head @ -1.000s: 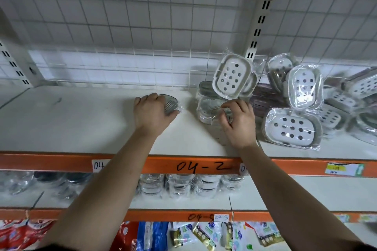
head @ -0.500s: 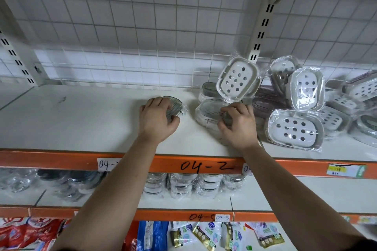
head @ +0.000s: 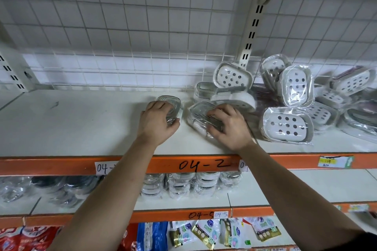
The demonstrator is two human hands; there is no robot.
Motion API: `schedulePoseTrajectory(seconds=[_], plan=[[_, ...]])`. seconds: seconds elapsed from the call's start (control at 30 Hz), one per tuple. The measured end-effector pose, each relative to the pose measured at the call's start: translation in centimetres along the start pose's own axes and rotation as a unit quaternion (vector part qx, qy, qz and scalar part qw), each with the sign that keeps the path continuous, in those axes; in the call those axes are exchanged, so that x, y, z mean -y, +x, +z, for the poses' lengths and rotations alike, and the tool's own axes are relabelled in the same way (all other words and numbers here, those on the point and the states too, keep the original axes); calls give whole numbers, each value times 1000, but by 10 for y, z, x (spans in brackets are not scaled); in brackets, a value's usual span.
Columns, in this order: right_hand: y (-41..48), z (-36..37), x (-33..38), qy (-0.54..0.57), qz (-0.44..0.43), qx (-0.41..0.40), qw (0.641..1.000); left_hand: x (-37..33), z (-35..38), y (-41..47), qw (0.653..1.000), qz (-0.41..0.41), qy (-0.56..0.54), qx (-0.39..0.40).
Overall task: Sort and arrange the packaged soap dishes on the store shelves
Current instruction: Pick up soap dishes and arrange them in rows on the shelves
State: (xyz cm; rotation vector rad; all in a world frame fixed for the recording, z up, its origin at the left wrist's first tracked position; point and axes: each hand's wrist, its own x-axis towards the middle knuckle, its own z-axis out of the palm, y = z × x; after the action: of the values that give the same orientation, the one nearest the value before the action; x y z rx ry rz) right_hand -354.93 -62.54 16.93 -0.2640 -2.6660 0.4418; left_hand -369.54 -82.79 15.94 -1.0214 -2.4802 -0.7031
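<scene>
At frame centre my left hand (head: 158,122) curls round a clear ribbed soap dish (head: 173,104) in plastic film; my right hand (head: 231,128) clasps a wrapped stack (head: 199,117) beside it. The slick film could slip, and a nudge could topple the leaning white perforated dishes (head: 232,76) just above.

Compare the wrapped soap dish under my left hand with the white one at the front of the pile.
The ribbed dish has a grey slatted top; the white dish has round holes. The ribbed dish is gripped by the left hand and sits apart from the pile; the white dish is untouched and rests against the pile. Both are rounded, wrapped in clear plastic, on the same shelf.
</scene>
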Motion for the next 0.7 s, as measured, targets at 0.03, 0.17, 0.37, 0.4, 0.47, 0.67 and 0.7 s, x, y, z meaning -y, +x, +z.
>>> schedulePoseTrajectory(seconds=[0.03, 0.17, 0.37, 0.4, 0.47, 0.67, 0.7], plan=[[0, -1, 0, 3, 1, 2, 1000, 0, -2, 0, 1000, 2, -2, 2], [-5, -8, 2, 42, -21, -28, 999, -8, -7, -8, 1000, 16, -5, -2], [-22, -25, -2, 87, -7, -58, 995, -36, -16, -27, 999, -3, -7, -37], [-24, -32, -3, 104, -8, -63, 993, -42, -16, -31, 999, -11, -7, -47], [-30, -47, -3, 131, -14, -66, 989, -54, -17, -38, 998, -21, 2, -61], [-65, -75, -13, 174, -33, -63, 982, -101, -21, -68, 993, -34, 41, -104], [-72, -79, -16, 186, -35, -68, 980, -108, -22, -73, 992, -38, 45, -110]])
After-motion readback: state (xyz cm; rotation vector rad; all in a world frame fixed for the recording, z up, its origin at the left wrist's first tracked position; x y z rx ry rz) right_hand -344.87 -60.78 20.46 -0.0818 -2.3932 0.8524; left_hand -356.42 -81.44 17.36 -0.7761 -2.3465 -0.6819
